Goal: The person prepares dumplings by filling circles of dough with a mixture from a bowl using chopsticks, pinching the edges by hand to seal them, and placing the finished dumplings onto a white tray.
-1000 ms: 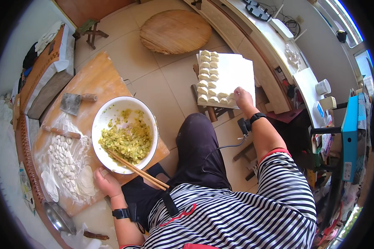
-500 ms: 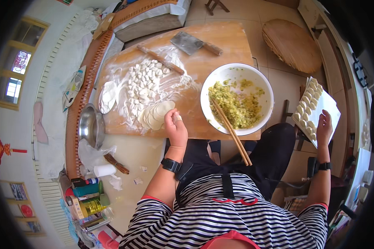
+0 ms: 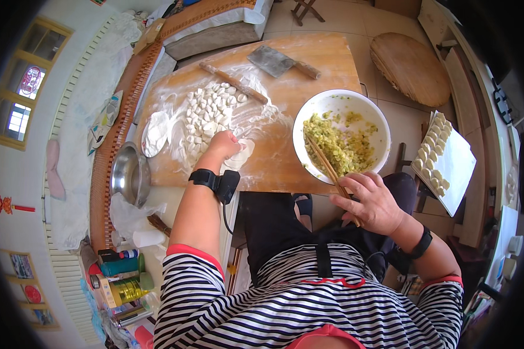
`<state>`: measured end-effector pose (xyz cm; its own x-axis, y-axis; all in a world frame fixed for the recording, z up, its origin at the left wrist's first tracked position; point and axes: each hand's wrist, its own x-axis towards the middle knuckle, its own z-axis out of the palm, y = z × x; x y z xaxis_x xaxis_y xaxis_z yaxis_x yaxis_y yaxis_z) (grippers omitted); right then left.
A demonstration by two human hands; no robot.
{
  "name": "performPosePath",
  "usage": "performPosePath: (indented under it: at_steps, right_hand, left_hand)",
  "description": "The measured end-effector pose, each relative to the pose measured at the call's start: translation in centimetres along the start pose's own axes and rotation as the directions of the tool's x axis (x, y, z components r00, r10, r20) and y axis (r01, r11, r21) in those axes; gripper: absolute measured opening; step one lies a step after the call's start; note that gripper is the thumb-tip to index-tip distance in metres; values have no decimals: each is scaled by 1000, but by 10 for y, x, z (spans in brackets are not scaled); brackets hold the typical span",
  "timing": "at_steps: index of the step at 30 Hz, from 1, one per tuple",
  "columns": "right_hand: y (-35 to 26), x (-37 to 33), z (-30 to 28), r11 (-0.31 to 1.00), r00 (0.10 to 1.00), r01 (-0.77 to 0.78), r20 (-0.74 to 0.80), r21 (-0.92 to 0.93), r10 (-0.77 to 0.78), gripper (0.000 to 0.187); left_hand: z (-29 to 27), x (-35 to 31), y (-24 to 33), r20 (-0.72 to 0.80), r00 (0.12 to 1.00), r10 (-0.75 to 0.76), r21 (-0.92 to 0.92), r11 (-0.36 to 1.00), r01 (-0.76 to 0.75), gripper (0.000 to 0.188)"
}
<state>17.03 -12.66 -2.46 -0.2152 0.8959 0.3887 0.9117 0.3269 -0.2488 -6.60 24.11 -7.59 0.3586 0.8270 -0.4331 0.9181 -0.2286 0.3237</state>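
Your right hand (image 3: 375,206) has moved onto the chopsticks (image 3: 325,163), propped on the bowl (image 3: 381,125) ahead, probably for reach; your left hand (image 3: 222,144) meets wrappers (image 3: 243,153); neither grip's closure is discernible.

Floury wooden board (image 3: 326,51)
On it: cleaver (image 3: 271,60), rolling pin (image 3: 233,82), dough pieces (image 3: 206,110), round wrappers (image 3: 244,155), white bowl (image 3: 372,114) of filling (image 3: 335,145).

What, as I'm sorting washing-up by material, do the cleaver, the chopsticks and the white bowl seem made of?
Cleaver blade: probably steel, judging by its flat, dull grey surface; the brown handle looks like wood.
Chopsticks: bamboo or wood, from their plain tan colour; apparently matte.
White bowl: smooth, slightly shiny; possibly enamelled metal, but ceramic or plastic can't be ruled out.
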Motion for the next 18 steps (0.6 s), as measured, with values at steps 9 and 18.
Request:
performPosePath:
  at_steps: [9,18]
  right_hand:
    - [-3,36,-15,872,943,-177,-175,457,283,21]
    - [14,62,-19,768,819,-310,-253,560,515,8]
  left_hand:
    - [18,-66,11,-398,617,679,416,733,-539,17]
    - [24,-98,28,-730,522,441,-5,760,-650,10]
